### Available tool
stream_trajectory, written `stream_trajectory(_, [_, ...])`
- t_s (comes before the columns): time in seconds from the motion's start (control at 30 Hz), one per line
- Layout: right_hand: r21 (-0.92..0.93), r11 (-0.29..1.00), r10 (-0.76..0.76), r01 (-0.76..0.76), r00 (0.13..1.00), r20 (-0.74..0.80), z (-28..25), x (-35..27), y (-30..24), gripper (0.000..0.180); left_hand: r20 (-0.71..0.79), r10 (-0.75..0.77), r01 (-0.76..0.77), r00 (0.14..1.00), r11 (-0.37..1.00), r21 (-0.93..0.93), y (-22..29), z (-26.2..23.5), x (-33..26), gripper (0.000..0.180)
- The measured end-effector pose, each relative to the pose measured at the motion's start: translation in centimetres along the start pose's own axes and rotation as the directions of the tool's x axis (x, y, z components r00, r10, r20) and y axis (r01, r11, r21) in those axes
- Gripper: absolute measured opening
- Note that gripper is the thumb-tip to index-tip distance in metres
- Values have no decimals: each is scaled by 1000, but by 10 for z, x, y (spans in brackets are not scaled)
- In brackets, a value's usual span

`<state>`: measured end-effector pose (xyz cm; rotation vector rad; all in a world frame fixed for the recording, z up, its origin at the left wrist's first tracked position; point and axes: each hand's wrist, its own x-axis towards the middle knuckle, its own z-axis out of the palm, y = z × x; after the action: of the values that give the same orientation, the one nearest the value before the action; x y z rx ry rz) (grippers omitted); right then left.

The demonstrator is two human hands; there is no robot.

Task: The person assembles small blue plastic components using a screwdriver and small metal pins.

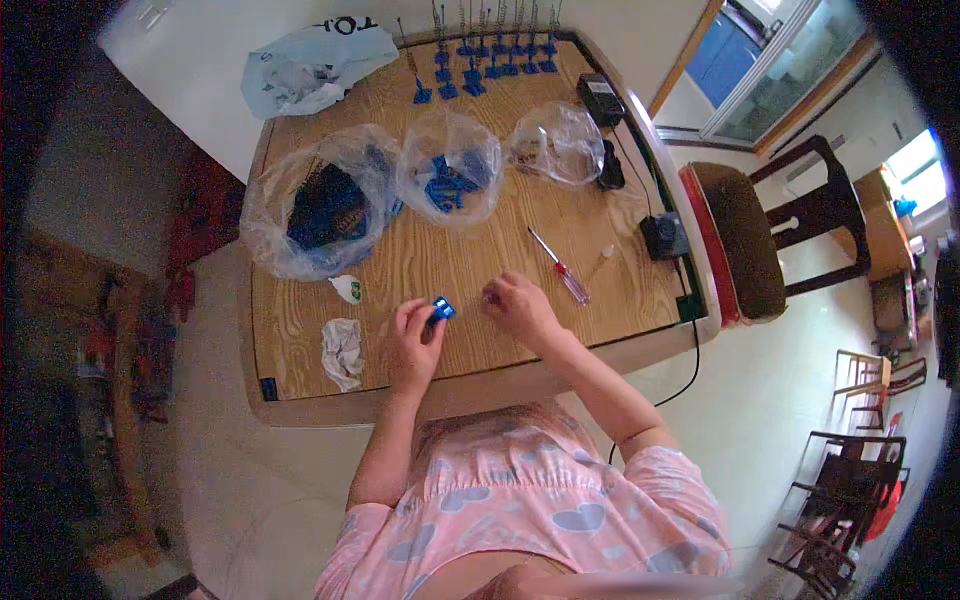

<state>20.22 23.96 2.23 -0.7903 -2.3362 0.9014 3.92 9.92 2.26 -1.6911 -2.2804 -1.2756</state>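
Note:
My left hand pinches a small shiny blue block-like part just above the near part of the table. To its right, apart from it, my right hand has its fingers drawn together; whatever they hold, if anything, is too small to make out. Beyond that hand lies a screwdriver with a clear and red handle, its shaft pointing away to the left. Farther off, an open clear plastic bag holds blue parts. At its left a larger plastic bag contains dark and blue pieces.
Several blue-based pieces with upright springs stand at the far edge. A third clear bag, a black box and a black adapter with a cable are at right. Crumpled tissue lies left; a chair stands beyond the right edge.

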Motion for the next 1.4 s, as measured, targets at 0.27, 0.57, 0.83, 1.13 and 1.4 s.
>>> stream_trajectory(0.27, [-50,997,-45,52,990,135,0,21,-6,14,62,173,-173,983,985,-11,-1,3,-14,34])
stream_trajectory(0.57, [188,942,-311,278,933,180,11,33,-32,12,91,169,-168,981,986,-17,-2,1,-16,28])
stream_trajectory(0.83, [273,927,-332,257,902,277,4,33,-31,12,94,191,-188,977,981,-40,-9,7,-21,27])
stream_trajectory(1.13, [311,911,-380,269,841,385,2,50,-26,13,111,160,-161,981,987,-7,-8,7,-24,31])
stream_trajectory(1.4, [202,948,-315,245,648,693,6,83,-17,11,80,210,-208,974,977,-35,-8,6,-20,26])
